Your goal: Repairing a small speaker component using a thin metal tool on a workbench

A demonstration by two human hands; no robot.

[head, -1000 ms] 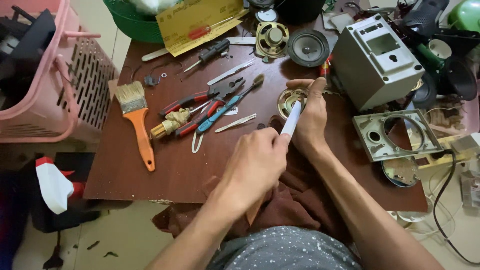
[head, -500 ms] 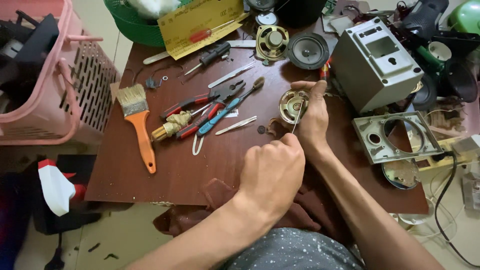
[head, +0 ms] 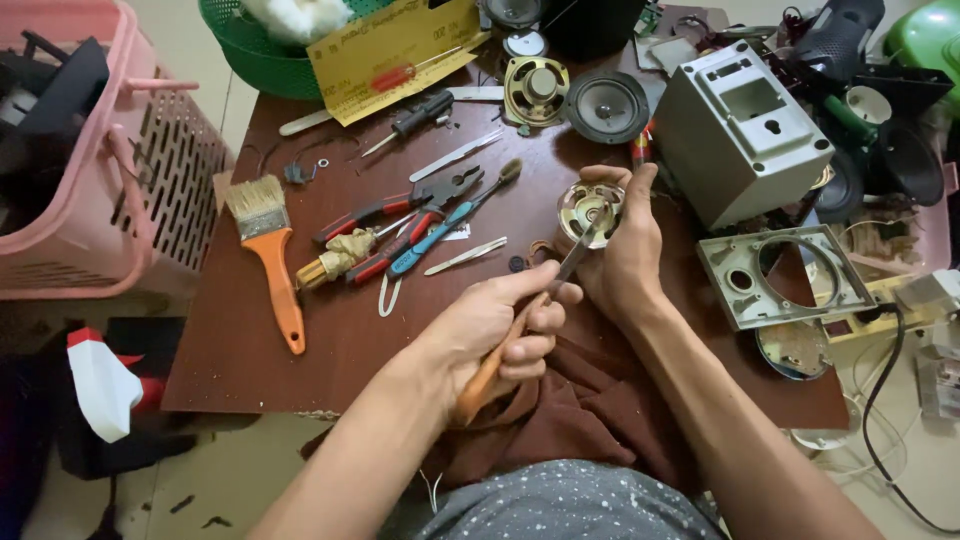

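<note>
1. At the centre of the frame, the left hand [head: 500, 335] closes in a fist around the orange handle of a screwdriver [head: 530, 318], its blade angled up and to the right so the tip meets the middle of a small metal speaker frame [head: 588, 208].
2. The right hand [head: 625, 255] wraps around that speaker frame from below and from the right, fingers curled on its rim, apparently to steady it against the blade and tilt its open face toward the camera.
3. Both hands work just above the near edge of the brown wooden table [head: 230, 350], where a brown cloth [head: 590, 420] lies beneath them.
4. To the left of centre, red-handled pliers [head: 375, 212], blue-handled pliers [head: 430, 238] and tweezers [head: 465, 256] lie fanned out near the left hand.
5. An orange-handled paintbrush [head: 272, 255] rests apart at the left.
6. At the upper right, a grey plastic housing [head: 740, 125] stands opened, its front panel [head: 785, 275] lying flat beside the right forearm.
7. Two loose speakers [head: 575, 98] sit at the top centre, and a pink basket [head: 110, 170] stands off the table at the upper left.
</note>
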